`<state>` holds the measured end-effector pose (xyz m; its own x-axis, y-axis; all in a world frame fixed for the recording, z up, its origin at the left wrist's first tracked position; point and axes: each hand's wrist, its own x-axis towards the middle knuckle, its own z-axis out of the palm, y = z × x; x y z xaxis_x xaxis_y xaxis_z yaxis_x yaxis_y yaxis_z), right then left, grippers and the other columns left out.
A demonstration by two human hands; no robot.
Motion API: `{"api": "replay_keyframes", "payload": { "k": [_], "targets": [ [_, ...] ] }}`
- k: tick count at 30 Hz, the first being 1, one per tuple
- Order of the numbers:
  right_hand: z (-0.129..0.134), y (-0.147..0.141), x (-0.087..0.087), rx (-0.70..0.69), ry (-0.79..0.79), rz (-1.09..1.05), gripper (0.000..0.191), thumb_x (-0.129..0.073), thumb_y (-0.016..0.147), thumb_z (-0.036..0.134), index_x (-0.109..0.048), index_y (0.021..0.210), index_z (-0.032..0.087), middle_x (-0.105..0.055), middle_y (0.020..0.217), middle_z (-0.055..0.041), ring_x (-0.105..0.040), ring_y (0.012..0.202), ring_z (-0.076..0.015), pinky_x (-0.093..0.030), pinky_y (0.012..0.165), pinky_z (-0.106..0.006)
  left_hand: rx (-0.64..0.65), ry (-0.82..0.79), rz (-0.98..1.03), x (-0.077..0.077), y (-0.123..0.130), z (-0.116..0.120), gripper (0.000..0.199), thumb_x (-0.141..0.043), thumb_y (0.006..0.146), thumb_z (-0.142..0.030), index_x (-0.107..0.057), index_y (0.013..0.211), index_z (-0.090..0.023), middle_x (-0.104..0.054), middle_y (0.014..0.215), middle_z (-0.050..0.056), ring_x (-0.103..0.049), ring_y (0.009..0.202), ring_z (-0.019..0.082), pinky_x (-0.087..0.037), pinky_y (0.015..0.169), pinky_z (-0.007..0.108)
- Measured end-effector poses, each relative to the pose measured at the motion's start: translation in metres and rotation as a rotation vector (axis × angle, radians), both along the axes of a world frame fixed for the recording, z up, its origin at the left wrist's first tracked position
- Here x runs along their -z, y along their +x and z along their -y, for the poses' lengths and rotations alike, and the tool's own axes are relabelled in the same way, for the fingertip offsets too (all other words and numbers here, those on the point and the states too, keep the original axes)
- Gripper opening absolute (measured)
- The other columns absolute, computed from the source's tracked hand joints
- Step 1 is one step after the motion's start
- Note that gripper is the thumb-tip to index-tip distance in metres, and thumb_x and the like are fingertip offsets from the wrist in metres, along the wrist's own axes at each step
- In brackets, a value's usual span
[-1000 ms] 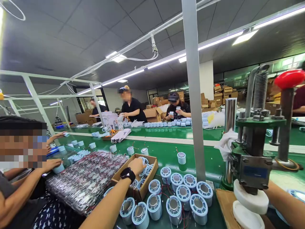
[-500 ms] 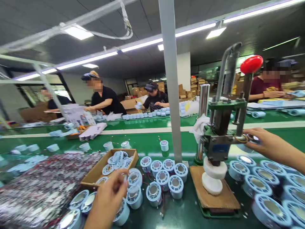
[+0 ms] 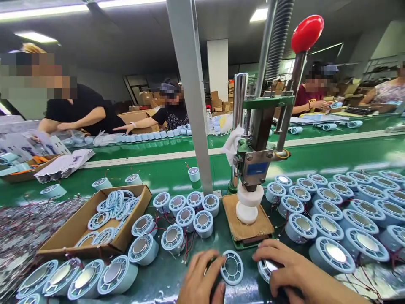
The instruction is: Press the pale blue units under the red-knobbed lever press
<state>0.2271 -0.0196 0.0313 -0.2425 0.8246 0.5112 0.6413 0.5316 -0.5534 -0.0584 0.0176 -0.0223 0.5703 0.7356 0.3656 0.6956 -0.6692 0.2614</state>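
From my remote seat I see both hands low over the green bench [image 3: 158, 283], in front of the press [image 3: 257, 166]. The right hand [image 3: 286, 264] is closed around a blue housing [image 3: 263, 272], whose metal disc faces toward the other hand. The left hand [image 3: 201, 276] has its fingers bent, and their tips are at the left edge of a blue ring [image 3: 233, 280]. This ring is tilted with its face to my camera, between the two hands. I cannot tell whether the fingers pinch it or only stay near.

In the press, the upper white block [image 3: 249, 196] is just above the lower white block [image 3: 246, 214], which rests on a brown board [image 3: 265, 228]. The red knob [image 3: 307, 33] is high on its lever. To the left, a cardboard box [image 3: 143, 200] contains more rings [image 3: 116, 204], lying loosely. Housings with metal discs surround it, and a larger group of housings [image 3: 327, 226] fills the right side. Across the bench, a person in a dark red top [image 3: 311, 99] is handling something small.
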Motion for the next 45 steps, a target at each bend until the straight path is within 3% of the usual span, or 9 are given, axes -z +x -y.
{"api": "replay_keyframes", "payload": {
  "k": [4,7,11,15,19,31,36,40,45],
  "targets": [
    [0.002,0.001,0.027,-0.127,-0.050,0.035,0.041,-0.046,0.075,0.007,-0.069,0.103,0.025,-0.063,0.126,-0.0042,-0.053,0.130,-0.0230,-0.051,0.104,-0.038,0.170,0.061,-0.154,0.005,0.016,-0.015,0.071,-0.060,0.080,-0.016,-0.040,0.146,-0.032,-0.052,0.144,0.007,-0.055,0.126,0.031,-0.056,0.096,0.047],
    [0.007,-0.004,0.062,0.042,0.020,-0.034,0.056,-0.060,0.077,0.016,-0.054,0.133,0.021,-0.054,0.138,-0.0115,-0.053,0.129,-0.0267,-0.052,0.103,-0.038,0.040,-0.047,-0.165,0.009,0.020,-0.015,0.081,-0.071,0.078,-0.024,-0.034,0.149,-0.032,-0.059,0.137,0.008,-0.058,0.122,0.031,-0.055,0.098,0.048],
    [0.010,-0.014,0.090,0.211,0.063,-0.018,0.064,-0.066,0.078,0.019,-0.044,0.138,0.022,-0.051,0.140,-0.0110,-0.054,0.128,-0.0247,-0.054,0.100,-0.031,-0.087,-0.057,-0.133,0.009,0.008,-0.012,0.111,-0.089,0.058,-0.039,-0.029,0.151,-0.029,-0.052,0.144,0.013,-0.054,0.125,0.040,-0.054,0.097,0.056],
    [0.010,-0.034,0.096,0.275,0.042,-0.095,0.063,-0.063,0.076,0.016,-0.044,0.136,0.021,-0.059,0.129,-0.0075,-0.062,0.117,-0.0216,-0.055,0.097,-0.027,-0.065,-0.079,-0.017,0.002,-0.001,-0.010,0.074,-0.073,0.080,-0.030,-0.039,0.145,-0.033,-0.061,0.136,0.003,-0.059,0.123,0.027,-0.056,0.099,0.040],
    [0.005,-0.068,0.097,0.227,-0.028,-0.260,0.061,-0.056,0.077,0.020,-0.046,0.138,0.018,-0.060,0.130,-0.0085,-0.062,0.117,-0.0225,-0.053,0.099,-0.029,-0.116,-0.139,0.194,-0.014,0.018,-0.001,0.092,-0.073,0.080,-0.038,-0.018,0.152,-0.032,-0.067,0.125,0.001,-0.068,0.108,0.020,-0.057,0.093,0.029],
    [0.001,-0.084,0.105,0.162,-0.095,-0.287,0.076,-0.048,0.085,0.023,-0.015,0.154,0.023,-0.054,0.139,-0.0047,-0.056,0.126,-0.0170,-0.051,0.102,-0.026,-0.218,-0.179,0.307,-0.016,0.055,0.015,0.088,-0.068,0.068,-0.013,-0.032,0.146,-0.030,-0.063,0.127,0.005,-0.063,0.111,0.026,-0.054,0.097,0.039],
    [0.000,-0.077,0.108,0.091,-0.128,-0.168,0.070,-0.046,0.082,0.016,-0.029,0.150,0.015,-0.049,0.143,-0.0107,-0.052,0.131,-0.0216,-0.050,0.105,-0.034,-0.260,-0.324,0.381,-0.004,0.062,0.020,0.071,-0.059,0.072,-0.017,-0.045,0.141,-0.025,-0.060,0.133,0.007,-0.057,0.122,0.028,-0.049,0.104,0.042],
    [-0.007,-0.037,0.040,-0.074,-0.086,0.171,0.074,-0.058,0.072,0.016,-0.044,0.144,0.010,-0.053,0.138,-0.0144,-0.059,0.122,-0.0287,-0.060,0.091,-0.037,-0.200,-0.459,0.429,0.001,0.061,0.017,0.060,-0.059,0.076,-0.028,-0.053,0.135,-0.020,-0.061,0.134,0.008,-0.058,0.123,0.027,-0.048,0.105,0.040],
    [-0.044,0.023,-0.163,0.315,0.430,0.234,0.053,-0.053,0.087,0.031,-0.051,0.138,0.014,-0.054,0.137,-0.0082,-0.055,0.124,-0.0238,-0.047,0.101,-0.039,-0.357,-0.581,0.531,-0.049,0.067,-0.013,0.053,-0.071,0.069,-0.031,-0.062,0.121,-0.026,-0.073,0.112,0.001,-0.068,0.102,0.026,-0.054,0.090,0.035]
  ]
}}
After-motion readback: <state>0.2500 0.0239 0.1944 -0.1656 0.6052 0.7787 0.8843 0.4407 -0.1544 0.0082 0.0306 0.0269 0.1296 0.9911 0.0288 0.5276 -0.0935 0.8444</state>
